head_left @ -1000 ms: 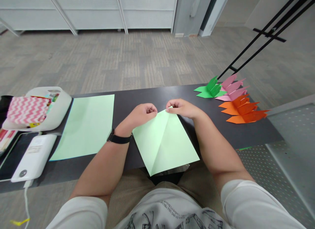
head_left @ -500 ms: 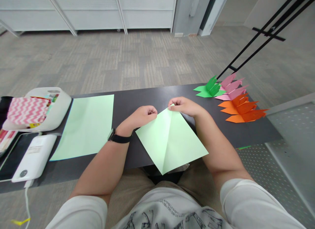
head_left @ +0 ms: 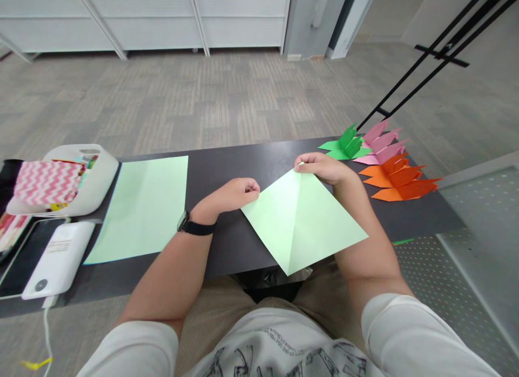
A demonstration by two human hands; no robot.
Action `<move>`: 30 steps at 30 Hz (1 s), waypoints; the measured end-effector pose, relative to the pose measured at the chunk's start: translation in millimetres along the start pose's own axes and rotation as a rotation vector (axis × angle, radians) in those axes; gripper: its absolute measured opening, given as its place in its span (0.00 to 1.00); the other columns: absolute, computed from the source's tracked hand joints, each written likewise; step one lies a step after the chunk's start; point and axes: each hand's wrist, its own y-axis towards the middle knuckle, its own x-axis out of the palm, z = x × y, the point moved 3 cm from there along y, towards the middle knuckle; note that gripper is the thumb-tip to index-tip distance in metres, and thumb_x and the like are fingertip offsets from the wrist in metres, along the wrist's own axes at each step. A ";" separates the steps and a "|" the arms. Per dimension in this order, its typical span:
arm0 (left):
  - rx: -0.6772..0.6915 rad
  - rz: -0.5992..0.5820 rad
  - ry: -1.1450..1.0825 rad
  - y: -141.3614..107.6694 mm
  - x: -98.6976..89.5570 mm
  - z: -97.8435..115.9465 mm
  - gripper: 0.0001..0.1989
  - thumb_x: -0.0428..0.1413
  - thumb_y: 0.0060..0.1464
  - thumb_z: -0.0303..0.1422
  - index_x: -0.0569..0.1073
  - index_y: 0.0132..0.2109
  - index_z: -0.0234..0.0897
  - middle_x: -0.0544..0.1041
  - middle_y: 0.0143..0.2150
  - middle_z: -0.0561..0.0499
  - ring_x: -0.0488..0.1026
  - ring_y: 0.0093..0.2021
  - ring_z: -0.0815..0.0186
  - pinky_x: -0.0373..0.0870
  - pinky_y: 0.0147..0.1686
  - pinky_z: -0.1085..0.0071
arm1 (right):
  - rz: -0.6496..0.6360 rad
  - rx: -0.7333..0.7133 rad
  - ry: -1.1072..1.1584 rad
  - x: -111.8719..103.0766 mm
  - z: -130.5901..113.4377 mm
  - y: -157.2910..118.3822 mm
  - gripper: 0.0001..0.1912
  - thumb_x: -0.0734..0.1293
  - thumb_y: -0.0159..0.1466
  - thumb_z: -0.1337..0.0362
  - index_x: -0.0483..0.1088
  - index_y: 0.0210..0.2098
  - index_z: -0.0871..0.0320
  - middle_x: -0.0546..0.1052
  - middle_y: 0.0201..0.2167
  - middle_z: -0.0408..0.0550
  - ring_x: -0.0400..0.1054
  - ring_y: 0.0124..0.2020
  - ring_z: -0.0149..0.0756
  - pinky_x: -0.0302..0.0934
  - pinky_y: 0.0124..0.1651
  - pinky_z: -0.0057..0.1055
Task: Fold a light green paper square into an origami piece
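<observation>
A square light green sheet of paper (head_left: 308,220) with a crease down its middle is held up at an angle over the table's front edge. My right hand (head_left: 320,167) pinches its top corner between thumb and fingers. Beside the sheet's upper left edge is my left hand (head_left: 237,194), its fingers curled and the thumb against them. The left thumb meets or overlaps the paper's edge, but the hand does not appear to grip it. A dark watch (head_left: 184,221) is on the left wrist.
Light green sheets (head_left: 141,204) lie flat on the dark table (head_left: 227,252) to the left. Beyond are a white basket (head_left: 103,177) and a white power bank (head_left: 60,258) with a cable. Green (head_left: 348,144), pink (head_left: 381,144) and orange folded paper pieces (head_left: 399,179) stand at the right.
My right hand has moved right and slightly away from me, drawing the creased sheet along with it. My left hand has stayed almost where it was, so the paper has shifted past it.
</observation>
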 end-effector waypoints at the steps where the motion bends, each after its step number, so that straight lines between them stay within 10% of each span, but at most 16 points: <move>1: 0.004 -0.002 0.009 -0.3 -0.5 0.2 0.09 0.56 0.54 0.38 0.77 0.38 0.38 0.80 0.36 0.51 0.73 0.35 0.63 0.67 0.34 0.70 | 0.008 0.007 0.006 -3.2 0.0 -1.0 0.22 0.85 0.49 0.53 0.76 0.31 0.58 0.76 0.22 0.40 0.67 0.22 0.29 0.60 0.25 0.26; 13: -0.114 -0.271 0.056 -18.2 -29.6 -0.6 0.07 0.57 0.52 0.37 0.76 0.35 0.39 0.79 0.32 0.51 0.74 0.31 0.63 0.68 0.33 0.69 | 0.017 0.031 -0.023 -38.6 10.0 -10.0 0.22 0.85 0.52 0.52 0.76 0.35 0.58 0.77 0.24 0.41 0.68 0.22 0.30 0.61 0.24 0.27; 19: 0.002 0.139 -0.095 -9.6 -31.7 0.9 0.10 0.60 0.57 0.40 0.79 0.41 0.39 0.79 0.35 0.51 0.74 0.34 0.66 0.69 0.35 0.71 | -0.125 0.009 -0.096 -4.1 8.5 1.4 0.21 0.83 0.55 0.50 0.76 0.34 0.58 0.76 0.25 0.40 0.66 0.24 0.29 0.59 0.28 0.27; 30: -0.018 0.092 -0.229 4.3 14.0 12.4 0.08 0.61 0.53 0.37 0.79 0.37 0.36 0.77 0.31 0.53 0.71 0.30 0.69 0.65 0.30 0.73 | -0.207 -0.052 -0.163 29.6 10.5 14.0 0.20 0.80 0.56 0.49 0.76 0.34 0.58 0.76 0.27 0.40 0.66 0.27 0.29 0.59 0.32 0.27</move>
